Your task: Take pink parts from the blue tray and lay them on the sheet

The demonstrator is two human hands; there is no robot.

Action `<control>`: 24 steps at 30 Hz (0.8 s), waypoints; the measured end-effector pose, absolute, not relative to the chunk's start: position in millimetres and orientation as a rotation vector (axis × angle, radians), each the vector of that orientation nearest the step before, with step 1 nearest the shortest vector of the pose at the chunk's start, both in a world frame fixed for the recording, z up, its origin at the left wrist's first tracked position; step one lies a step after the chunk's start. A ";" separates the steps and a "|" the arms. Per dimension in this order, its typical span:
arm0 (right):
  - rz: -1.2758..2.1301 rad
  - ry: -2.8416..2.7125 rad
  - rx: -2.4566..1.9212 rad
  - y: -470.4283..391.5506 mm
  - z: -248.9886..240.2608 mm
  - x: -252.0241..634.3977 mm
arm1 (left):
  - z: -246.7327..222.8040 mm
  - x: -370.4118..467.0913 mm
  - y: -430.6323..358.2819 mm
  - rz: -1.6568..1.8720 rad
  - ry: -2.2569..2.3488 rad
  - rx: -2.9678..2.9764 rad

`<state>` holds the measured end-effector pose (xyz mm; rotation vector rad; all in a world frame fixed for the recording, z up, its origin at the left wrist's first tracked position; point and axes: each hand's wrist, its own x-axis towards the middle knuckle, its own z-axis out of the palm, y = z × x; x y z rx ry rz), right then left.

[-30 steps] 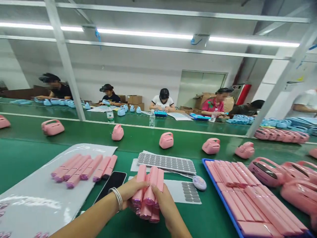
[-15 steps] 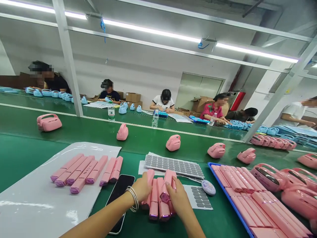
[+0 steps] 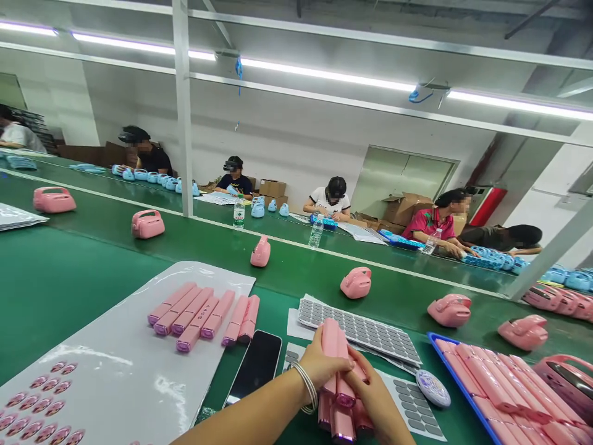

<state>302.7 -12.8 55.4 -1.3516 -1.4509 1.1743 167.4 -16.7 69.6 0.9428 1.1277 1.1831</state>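
Fingers of the left hand [image 3: 319,366] and right hand [image 3: 377,395] are clamped around an upright bundle of pink bars [image 3: 338,377], forearms angled inward.

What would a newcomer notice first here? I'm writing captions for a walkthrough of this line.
First, the bundle of pink bars held upright between the left hand and right hand at the bottom centre. Next, the row of the same pink bars laid out on the grey sheet to the left. Then the pink handled cases spaced along the green belt, with seated workers beyond.
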 end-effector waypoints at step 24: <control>1.165 -1.775 -1.044 7.7 104.0 34.9 | 144.4 -88.8 -2.8 1.099 1.737 1.163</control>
